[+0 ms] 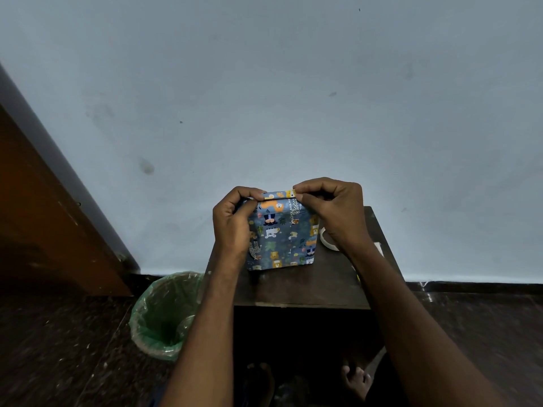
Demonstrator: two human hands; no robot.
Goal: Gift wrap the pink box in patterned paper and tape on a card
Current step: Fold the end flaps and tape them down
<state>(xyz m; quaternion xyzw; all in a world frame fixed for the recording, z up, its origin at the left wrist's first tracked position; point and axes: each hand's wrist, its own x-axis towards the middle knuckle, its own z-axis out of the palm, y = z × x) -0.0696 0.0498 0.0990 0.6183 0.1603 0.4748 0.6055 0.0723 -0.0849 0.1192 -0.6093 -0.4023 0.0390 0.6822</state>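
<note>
wrapped box (282, 233) on table (305, 286) | left hand (232, 221), right hand (332, 210) grip pinches top fold corners

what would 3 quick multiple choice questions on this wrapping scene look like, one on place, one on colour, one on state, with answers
1. Where is the bin?
A. on the table
B. on the floor left of the table
C. behind the box

2. What is the wrapping paper's background colour?
A. blue-grey
B. red
C. white

3. What are the hands doing?
A. resting flat on the table
B. pinching the paper at the top corners of the wrapped box
C. holding scissors

Answers:
1 B, the green-lined bin stands on the floor beside the table.
2 A, animal prints sit on blue-grey paper.
3 B, the left hand and right hand each pinch a top corner.
</note>
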